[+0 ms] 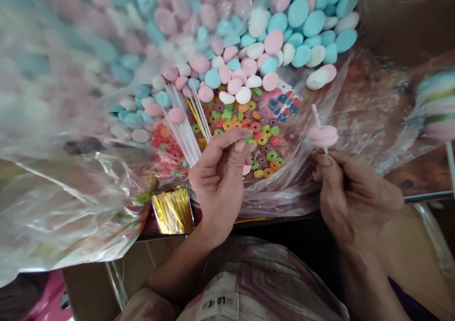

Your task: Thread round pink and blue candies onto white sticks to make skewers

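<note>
My right hand (350, 190) pinches a thin white stick just beneath a pink candy (323, 136). The stick pokes out above the candy, with a pale pink upper end. My left hand (222, 178) is closed, thumb and index finger curled near each other over the ring candies (272, 156). A bit of pale pink shows by its lower fingers, too hidden to identify. Left of that hand lie white sticks (183, 126) and a yellow stick (195, 114). Red-pink gummy candies (167, 155) are beside them.
Pink, blue and white candies (273, 41) are heaped at the back on clear plastic (377, 93). A pack of gold ties (173, 210) lies at the front edge. A clear bag (71, 207) fills the left. A wrapped candy stick (441, 107) stands far right.
</note>
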Available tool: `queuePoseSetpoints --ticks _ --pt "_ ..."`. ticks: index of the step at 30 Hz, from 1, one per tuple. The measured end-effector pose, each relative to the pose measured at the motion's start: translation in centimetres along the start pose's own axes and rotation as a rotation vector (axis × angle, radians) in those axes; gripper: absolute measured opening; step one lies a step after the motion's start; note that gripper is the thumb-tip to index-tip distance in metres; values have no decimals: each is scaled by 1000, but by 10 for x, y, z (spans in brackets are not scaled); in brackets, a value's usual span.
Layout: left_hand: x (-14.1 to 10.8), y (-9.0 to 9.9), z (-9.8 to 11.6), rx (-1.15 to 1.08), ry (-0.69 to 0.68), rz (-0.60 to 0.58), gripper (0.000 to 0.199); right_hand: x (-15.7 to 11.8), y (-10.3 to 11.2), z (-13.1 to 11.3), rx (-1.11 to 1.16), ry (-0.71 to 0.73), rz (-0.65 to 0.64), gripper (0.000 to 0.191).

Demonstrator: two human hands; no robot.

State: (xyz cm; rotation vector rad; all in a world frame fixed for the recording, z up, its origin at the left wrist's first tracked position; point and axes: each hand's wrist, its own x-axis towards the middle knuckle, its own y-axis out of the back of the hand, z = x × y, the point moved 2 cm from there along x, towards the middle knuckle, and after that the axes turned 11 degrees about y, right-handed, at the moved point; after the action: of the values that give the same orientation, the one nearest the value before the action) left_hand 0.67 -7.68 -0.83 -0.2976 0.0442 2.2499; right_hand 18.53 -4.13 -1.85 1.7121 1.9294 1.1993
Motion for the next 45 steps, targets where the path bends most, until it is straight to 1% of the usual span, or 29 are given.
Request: queuePoseSetpoints --ticks 3,5,10,13,15,16,19,21,24,25,27,29,32,36,40,42,45 --pt "2 3 -1 -31 11 65 15 -1 -1 1 5 -11 -1 24" --pt "3 5 -3 -57 3 79 21 -1 -3 3 23 4 14 25" --pt "5 4 -5 -107 -46 32 34 -1 -8 8 139 31 56 25" --pt "7 5 2 -20 -60 -7 37 0 -10 10 174 46 52 27" --pt "9 6 8 113 -82 -70 32 0 -11 10 188 61 50 29" --pt "10 7 11 205 -118 -102 28 1 -12 10 193 66 55 30" --pt "16 7 15 564 -310 -171 16 2 -14 11 214 83 81 30" --pt "22 5 13 837 -418 -196 18 3 -15 11 232 100 86 30" --pt "28 0 8 1177 -469 -202 20 3 -15 12 236 115 85 30" --pt "29 -1 7 1248 -475 -198 21 3 -15 12 232 116 89 29" --pt "31 -2 5 1323 -486 -200 23 3 -15 12 229 119 95 29" --pt "33 -1 4 1335 -489 -209 23 2 -15 12 233 124 97 29" --pt "36 2 3 1303 -477 -223 17 3 -16 12 239 121 95 29" --pt "40 7 2 1163 -432 -243 8 3 -15 12 236 118 98 28" --pt "41 6 3 1050 -428 -191 10 3 -15 13 238 118 104 28" --pt "40 1 5 1069 -437 -188 12 2 -15 13 237 113 103 28" --pt "36 -8 8 1193 -472 -213 17 2 -15 14 234 108 100 29"
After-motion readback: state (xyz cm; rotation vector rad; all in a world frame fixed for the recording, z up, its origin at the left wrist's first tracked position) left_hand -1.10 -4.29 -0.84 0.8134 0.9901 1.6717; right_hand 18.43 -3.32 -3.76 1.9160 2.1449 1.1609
